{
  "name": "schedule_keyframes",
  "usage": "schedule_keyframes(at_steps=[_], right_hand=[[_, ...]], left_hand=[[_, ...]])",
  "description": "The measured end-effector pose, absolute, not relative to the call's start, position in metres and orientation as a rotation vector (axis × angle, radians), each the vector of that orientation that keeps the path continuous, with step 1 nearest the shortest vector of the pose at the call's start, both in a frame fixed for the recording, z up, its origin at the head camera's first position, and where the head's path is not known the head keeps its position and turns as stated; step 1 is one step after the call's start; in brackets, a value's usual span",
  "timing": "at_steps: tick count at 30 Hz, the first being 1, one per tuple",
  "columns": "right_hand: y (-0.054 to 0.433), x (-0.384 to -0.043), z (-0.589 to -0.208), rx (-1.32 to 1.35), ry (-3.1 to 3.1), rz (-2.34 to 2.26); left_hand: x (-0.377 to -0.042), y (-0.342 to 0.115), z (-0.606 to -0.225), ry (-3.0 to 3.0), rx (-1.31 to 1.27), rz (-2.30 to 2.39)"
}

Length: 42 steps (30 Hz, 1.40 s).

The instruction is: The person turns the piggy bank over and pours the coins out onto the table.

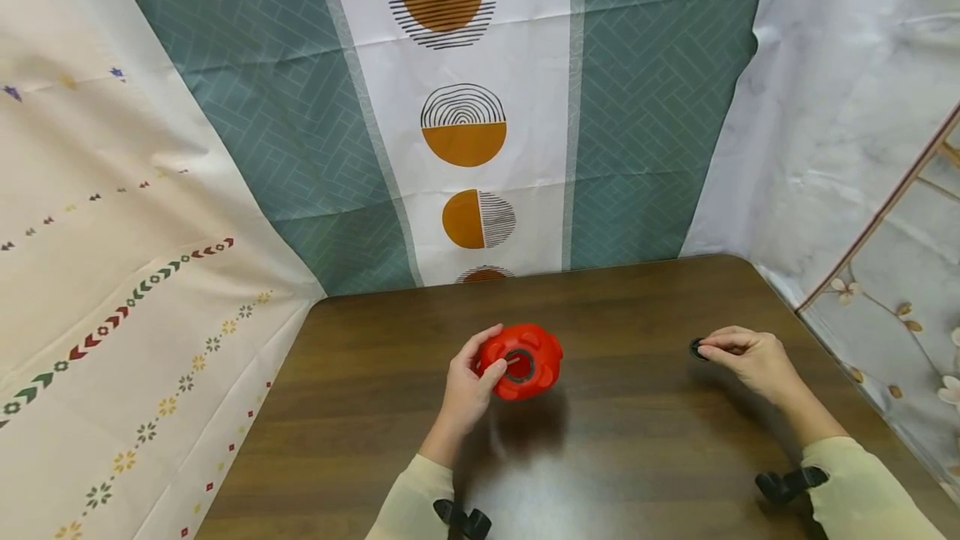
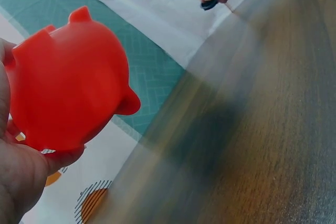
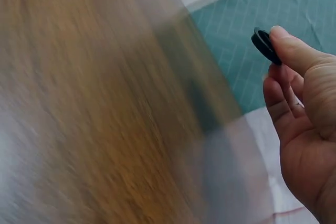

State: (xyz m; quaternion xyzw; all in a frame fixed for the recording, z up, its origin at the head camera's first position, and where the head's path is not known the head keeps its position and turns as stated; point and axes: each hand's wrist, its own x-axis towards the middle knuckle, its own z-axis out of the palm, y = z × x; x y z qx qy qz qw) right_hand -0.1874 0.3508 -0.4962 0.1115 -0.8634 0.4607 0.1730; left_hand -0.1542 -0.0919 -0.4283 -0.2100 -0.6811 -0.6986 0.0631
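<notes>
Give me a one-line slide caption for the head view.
A person's left grip holds a red knobby object while the right grip pinches a black disc above a wood-grain table.

1 left hand (image 1: pixel 467 390), 1 right hand (image 1: pixel 757 363). 1 red hollow object (image 2: pixel 71 82) in left, 1 black cap (image 3: pixel 264 44) in right. 2 wrist mounts (image 1: pixel 783 486), one behind each hand. 1 bench (image 1: pixel 360 407) below.

A rounded red plastic container (image 1: pixel 543 350) was in a person's left hand (image 1: pixel 467 386) above a brown wood-grain table (image 1: pixel 360 407); well apart, to its right, a small round black disc (image 3: pixel 262 45) was in the right hand (image 1: pixel 757 363). Behind the table hung a teal-and-white fabric sheet (image 1: pixel 645 107).
</notes>
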Motion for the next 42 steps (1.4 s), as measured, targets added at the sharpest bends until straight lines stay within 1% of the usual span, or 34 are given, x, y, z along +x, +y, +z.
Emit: schedule_keyframes(at_steps=[6, 15, 30, 42], right_hand=[[0.365, -0.196, -0.503, 0.269, -2.497, 1.326], [0.369, -0.208, -0.519, 0.216, -2.581, 1.235], [0.37, -0.216, -0.521, 0.113, -2.704, 1.076], [0.366, -0.223, -0.525, 0.095, -2.76, 1.028]], left_hand=[[-0.155, -0.092, -0.432, -2.046, -0.644, -2.116], [-0.156, -0.094, -0.432, -2.072, -0.631, -2.089], [-0.158, -0.091, -0.435, -2.055, -0.664, -2.059], [-0.158, -0.092, -0.438, -2.065, -0.637, -2.058]])
